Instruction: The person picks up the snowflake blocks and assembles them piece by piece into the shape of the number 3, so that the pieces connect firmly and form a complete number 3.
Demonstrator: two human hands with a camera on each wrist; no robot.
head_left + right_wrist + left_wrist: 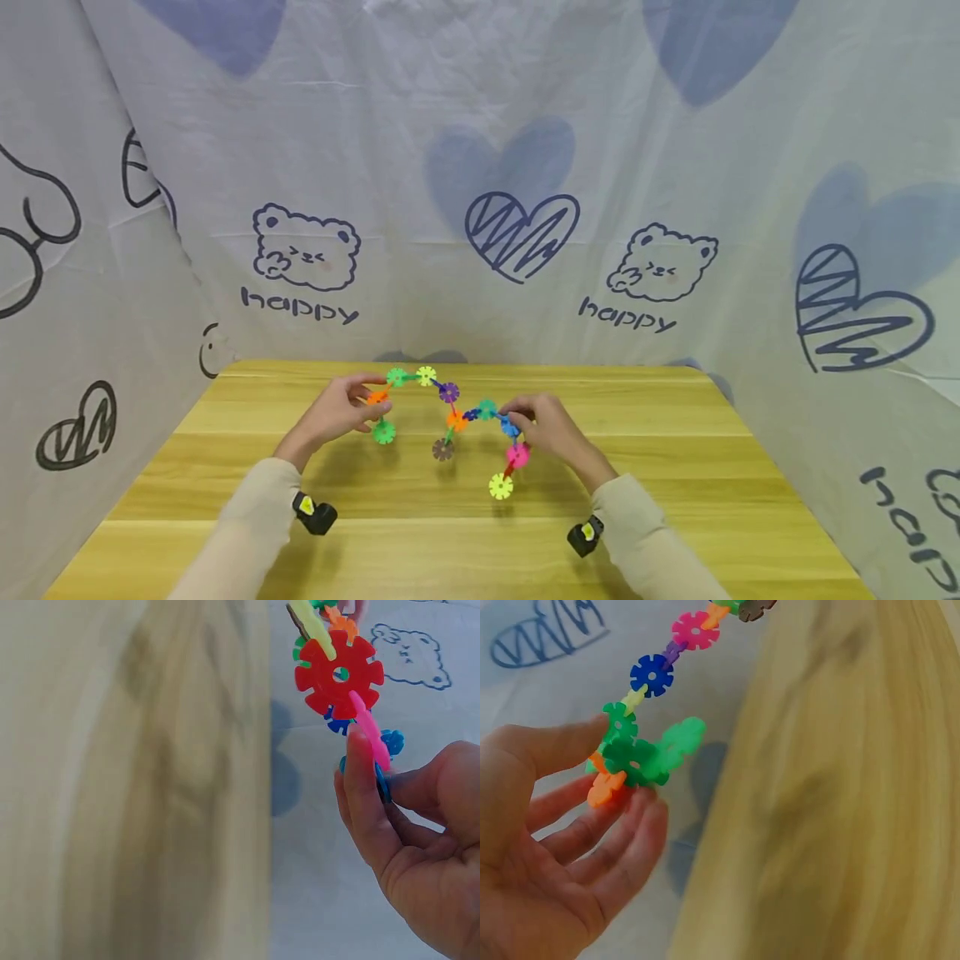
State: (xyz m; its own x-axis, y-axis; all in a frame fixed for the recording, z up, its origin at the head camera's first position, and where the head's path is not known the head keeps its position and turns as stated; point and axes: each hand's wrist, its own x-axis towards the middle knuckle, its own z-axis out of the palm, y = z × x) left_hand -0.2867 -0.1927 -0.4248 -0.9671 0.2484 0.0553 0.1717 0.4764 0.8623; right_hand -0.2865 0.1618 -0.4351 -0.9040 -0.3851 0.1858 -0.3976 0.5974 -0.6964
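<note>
A chain of colourful notched plastic discs, linked edge to edge, hangs above the table between both hands in the head view. My left hand (337, 412) pinches the chain's left part by an orange disc (377, 398), with a green disc (384, 432) dangling below. On the right, my right hand (551, 428) pinches a blue disc (510, 426) between thumb and finger. Below that grip hang a pink disc (517, 455) and a yellow disc (501, 487). Mid-chain, a brown disc (442, 450) droops from an orange one. A red disc (340, 675) shows large in the right wrist view.
A light wooden table (420, 550) lies under the hands, with their shadows on it. White cloth (420, 292) printed with hearts and bears stands behind the table and at both sides. Each sleeve's cuff has a small black device (318, 518) by it.
</note>
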